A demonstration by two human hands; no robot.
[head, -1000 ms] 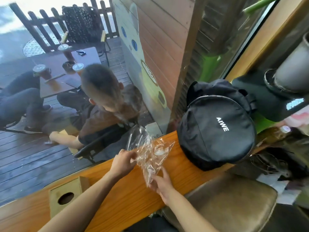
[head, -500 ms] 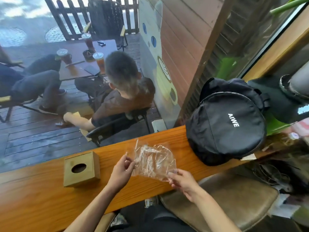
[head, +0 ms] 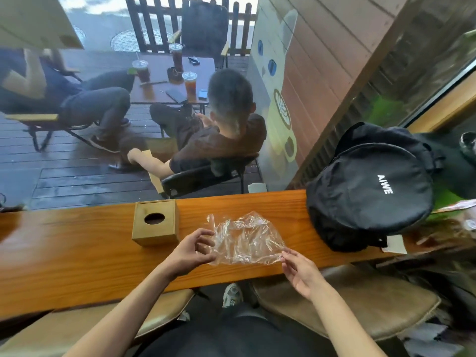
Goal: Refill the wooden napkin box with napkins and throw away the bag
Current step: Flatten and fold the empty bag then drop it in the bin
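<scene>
Bag (head: 247, 238): clear, crinkled plastic film, flattened, lying on the desk (head: 77, 253) just right of the napkin box (head: 155, 222). Left hand (head: 192, 249): fingers curled, pinching the bag's left edge. Right hand (head: 301, 270): fingers relaxed, tips touching the bag's right corner, gripping nothing. Napkin box: square, pale wood, oval hole on top. Desk: long glossy orange-brown plank at a window onto a deck. Backpack (head: 371, 191): black fabric, rounded, printed "AIWE", on the desk's right end.

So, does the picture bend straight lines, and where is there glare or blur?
Head view: the long wooden counter bows, a wide-angle effect; glare glints on the crumpled clear plastic bag; window reflections wash the upper left; the right edge smears.
</scene>
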